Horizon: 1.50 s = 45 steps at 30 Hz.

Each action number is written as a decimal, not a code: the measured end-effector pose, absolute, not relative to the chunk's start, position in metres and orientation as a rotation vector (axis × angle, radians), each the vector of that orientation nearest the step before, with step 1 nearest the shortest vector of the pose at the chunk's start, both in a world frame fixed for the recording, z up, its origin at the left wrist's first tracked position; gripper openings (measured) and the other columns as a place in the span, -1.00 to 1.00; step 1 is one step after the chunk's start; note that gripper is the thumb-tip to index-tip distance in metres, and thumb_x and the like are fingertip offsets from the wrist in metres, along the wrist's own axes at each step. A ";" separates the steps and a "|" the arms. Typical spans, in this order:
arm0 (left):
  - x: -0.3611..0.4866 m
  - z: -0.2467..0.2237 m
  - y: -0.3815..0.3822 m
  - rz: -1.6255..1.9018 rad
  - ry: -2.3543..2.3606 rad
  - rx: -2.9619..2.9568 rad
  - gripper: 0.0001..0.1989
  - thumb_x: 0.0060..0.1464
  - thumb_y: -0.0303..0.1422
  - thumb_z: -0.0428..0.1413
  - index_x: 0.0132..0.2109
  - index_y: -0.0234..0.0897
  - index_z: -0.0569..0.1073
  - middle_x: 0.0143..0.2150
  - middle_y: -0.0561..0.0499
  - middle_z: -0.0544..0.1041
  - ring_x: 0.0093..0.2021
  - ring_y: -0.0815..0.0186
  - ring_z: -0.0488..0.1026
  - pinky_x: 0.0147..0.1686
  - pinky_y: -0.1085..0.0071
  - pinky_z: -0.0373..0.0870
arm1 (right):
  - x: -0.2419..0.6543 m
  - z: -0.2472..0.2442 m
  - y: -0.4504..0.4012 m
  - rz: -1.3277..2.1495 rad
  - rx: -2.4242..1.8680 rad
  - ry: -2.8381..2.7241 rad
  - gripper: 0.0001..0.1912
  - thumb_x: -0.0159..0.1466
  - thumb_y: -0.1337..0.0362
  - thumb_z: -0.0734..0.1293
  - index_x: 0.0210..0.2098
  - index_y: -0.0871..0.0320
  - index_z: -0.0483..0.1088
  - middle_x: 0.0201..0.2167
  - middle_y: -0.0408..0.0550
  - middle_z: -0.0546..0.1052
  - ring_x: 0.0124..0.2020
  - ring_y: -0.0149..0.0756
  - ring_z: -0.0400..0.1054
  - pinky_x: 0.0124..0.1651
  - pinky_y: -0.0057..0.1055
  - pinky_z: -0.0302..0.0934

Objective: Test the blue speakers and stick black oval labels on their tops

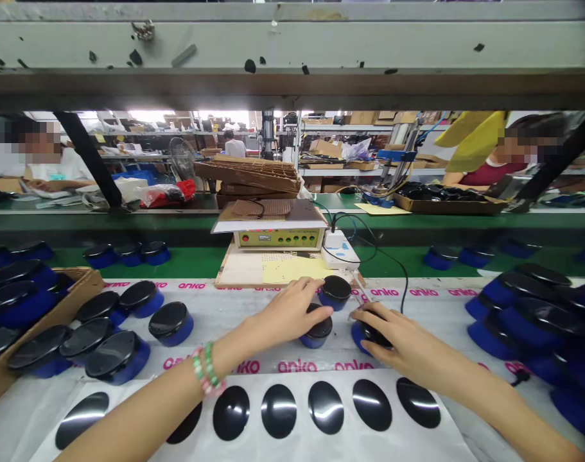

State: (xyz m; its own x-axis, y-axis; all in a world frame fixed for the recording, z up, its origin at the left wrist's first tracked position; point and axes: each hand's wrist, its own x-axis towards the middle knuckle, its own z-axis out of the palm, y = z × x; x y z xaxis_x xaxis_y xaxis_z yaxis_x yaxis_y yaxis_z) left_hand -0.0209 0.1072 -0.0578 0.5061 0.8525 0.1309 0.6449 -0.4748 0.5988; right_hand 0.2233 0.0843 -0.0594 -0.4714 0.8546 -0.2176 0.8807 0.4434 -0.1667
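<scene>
Glossy black discs (279,411) lie in a row on a white sheet (333,452) along the bottom of the frame, flat and just apart from one another. Above them, at the middle of the frame, round blue cases with black tops stand on the pale surface (436,314). The left hand (295,311) has its thumb over the top of the middle case (316,335), while its fingers reach, well apart from the thumb, toward the far case (336,292). The right hand (388,328) curls over the right-hand case (357,336), hiding much of its top; whether those fingers clamp it or merely rest there is unclear.

Each case looks light, stiff and smooth, so probably a little slippery, and its shiny top would likely show scratches. The blue side wall seems the safer place to take hold, thumb opposite fingers. The discs look thin and easily smudged, better held by their edges.

More cases fill a cardboard box (90,285) at the left edge of the frame and a pile (537,314) at the right.
</scene>
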 end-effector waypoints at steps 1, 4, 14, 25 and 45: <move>-0.010 -0.061 0.121 0.591 1.203 2.259 -0.46 0.17 -0.22 0.04 0.23 -0.35 0.19 0.19 -0.19 0.29 0.19 0.14 0.22 0.18 0.17 0.18 | 0.223 -0.060 0.083 -0.410 1.551 2.600 -0.54 0.35 0.09 0.06 0.20 0.02 0.16 0.17 0.00 0.18 0.01 -0.17 0.26 0.08 -0.12 0.20; 0.017 -0.072 0.157 0.578 1.112 2.230 -0.33 -0.04 -0.34 0.23 0.21 -0.40 0.23 0.15 -0.25 0.34 0.15 0.09 0.30 0.12 0.11 0.25 | 0.220 -0.059 0.081 -0.458 1.557 2.613 -0.50 0.34 0.09 0.08 0.24 -0.02 0.12 0.22 -0.03 0.13 0.11 -0.16 0.19 0.15 -0.13 0.16; -0.027 -0.032 0.120 0.952 1.281 2.093 -0.40 -0.04 -0.02 0.21 0.12 -0.15 0.37 -0.04 0.07 0.52 -0.10 0.33 0.48 -0.08 0.47 0.40 | 0.213 -0.047 0.069 -0.368 1.772 2.680 -0.23 0.28 -0.12 0.12 0.37 -0.08 -0.27 0.35 -0.13 -0.08 0.30 -0.14 -0.04 0.22 -0.11 0.13; -0.130 -0.096 0.022 0.597 1.852 2.140 -0.45 0.20 -0.24 -0.01 0.30 -0.25 0.18 0.25 -0.17 0.26 0.17 0.10 0.32 0.13 0.14 0.29 | 0.182 -0.072 0.125 -0.093 1.436 2.865 -0.53 0.32 0.26 0.11 0.21 0.15 0.21 0.18 0.07 0.21 0.16 -0.02 0.13 0.20 0.03 0.06; -0.173 -0.072 0.002 0.452 2.229 2.290 -0.38 0.14 -0.05 0.04 0.24 -0.29 0.24 0.20 -0.21 0.24 0.16 0.03 0.23 0.10 0.14 0.27 | 0.097 -0.067 0.100 0.051 1.082 3.073 -0.27 0.28 -0.07 0.16 0.33 0.15 0.01 0.31 0.14 0.06 0.29 0.15 -0.05 0.16 0.18 0.02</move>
